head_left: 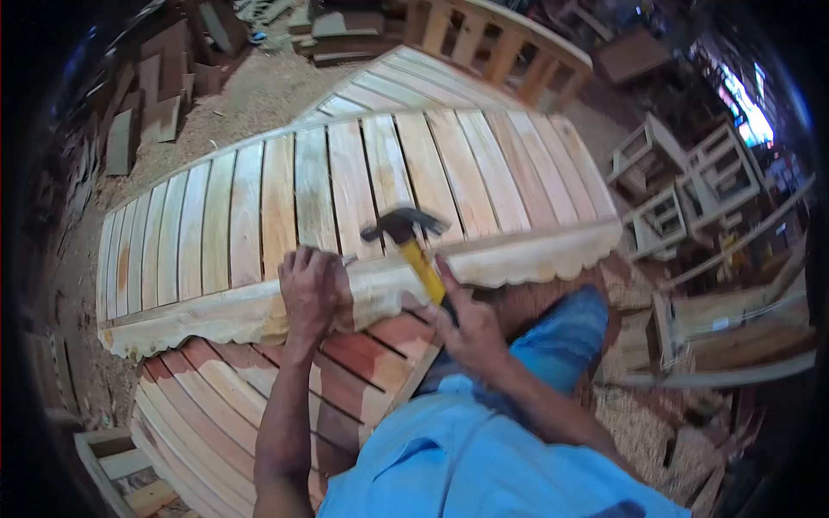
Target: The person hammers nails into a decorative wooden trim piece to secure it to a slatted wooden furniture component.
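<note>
My right hand is wrapped round the yellow and black handle of a claw hammer. The hammer's dark head is raised over the near edge of a slatted wooden panel. Left of the hammer, my left hand has its fingers curled over the panel's scalloped front board. By its fingertips is a small thin thing, too small to make out; it may be pinched between them.
Another slatted panel lies beneath at the near left. Behind are a third panel and a railed wooden frame. Wooden frames stand at the right. Plank offcuts lie at the upper left.
</note>
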`<state>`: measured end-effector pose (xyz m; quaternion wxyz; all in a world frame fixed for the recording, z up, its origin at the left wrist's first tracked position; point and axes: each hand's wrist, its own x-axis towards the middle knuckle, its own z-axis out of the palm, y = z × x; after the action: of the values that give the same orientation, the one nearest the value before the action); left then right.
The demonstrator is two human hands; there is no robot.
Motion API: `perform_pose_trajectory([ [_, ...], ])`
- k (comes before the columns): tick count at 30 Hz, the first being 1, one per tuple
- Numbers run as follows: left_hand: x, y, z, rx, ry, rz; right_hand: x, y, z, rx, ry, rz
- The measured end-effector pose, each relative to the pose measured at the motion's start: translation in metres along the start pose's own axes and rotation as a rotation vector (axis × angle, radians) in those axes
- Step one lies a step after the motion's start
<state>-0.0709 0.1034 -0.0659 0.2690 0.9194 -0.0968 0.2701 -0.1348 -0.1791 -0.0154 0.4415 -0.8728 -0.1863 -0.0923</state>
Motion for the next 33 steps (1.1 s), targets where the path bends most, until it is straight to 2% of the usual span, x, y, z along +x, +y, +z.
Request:
perform_pose_trajectory([
  [2,0.004,0.007,0.003,0.0,0.104,-0.018,0.006,-0.021,-0.029,-0.015,0.082,-0.019],
  [4,0.004,0.008,0.01,-0.088,0.025,-0.04,0.004,-0.038,-0.058,-0.051,0.125,0.016],
  [5,0.005,0.01,0.015,-0.135,-0.004,-0.054,0.013,-0.048,-0.072,0.038,0.152,-0.006],
  [6,0.004,0.012,0.015,-0.124,-0.022,-0.059,0.018,-0.062,-0.084,0.058,0.248,-0.001],
  [8,0.008,0.014,0.013,-0.097,-0.043,-0.071,0.032,-0.074,-0.105,0.254,0.427,-0.126],
  [11,0.006,0.008,0.016,-0.065,-0.052,-0.051,0.055,-0.102,-0.143,0.392,0.557,-0.403],
  [12,0.006,0.007,0.017,-0.065,-0.052,-0.053,0.062,-0.119,-0.157,0.239,0.663,-0.383],
  [15,0.006,0.007,0.017,-0.067,-0.054,-0.053,0.071,-0.144,-0.166,0.154,0.891,-0.288],
  [19,0.005,0.007,0.018,-0.075,-0.045,-0.053,0.069,-0.126,-0.136,0.337,0.738,-0.336],
  [24,0.006,0.007,0.016,-0.063,-0.039,-0.05,0.003,0.001,-0.014,-0.094,0.052,-0.142],
  [26,0.006,0.006,0.017,-0.074,-0.037,-0.043,-0.004,0.013,0.009,-0.033,0.05,-0.115],
  [28,0.011,0.002,0.022,-0.03,-0.016,-0.04,0.01,0.017,0.003,0.013,0.037,-0.067],
  [30,-0.006,0.005,0.021,-0.106,-0.022,-0.108,0.015,-0.034,-0.038,0.063,0.014,0.125],
  [33,0.004,0.007,0.022,-0.308,0.112,-0.224,0.036,-0.078,-0.088,0.238,0.316,-0.099],
])
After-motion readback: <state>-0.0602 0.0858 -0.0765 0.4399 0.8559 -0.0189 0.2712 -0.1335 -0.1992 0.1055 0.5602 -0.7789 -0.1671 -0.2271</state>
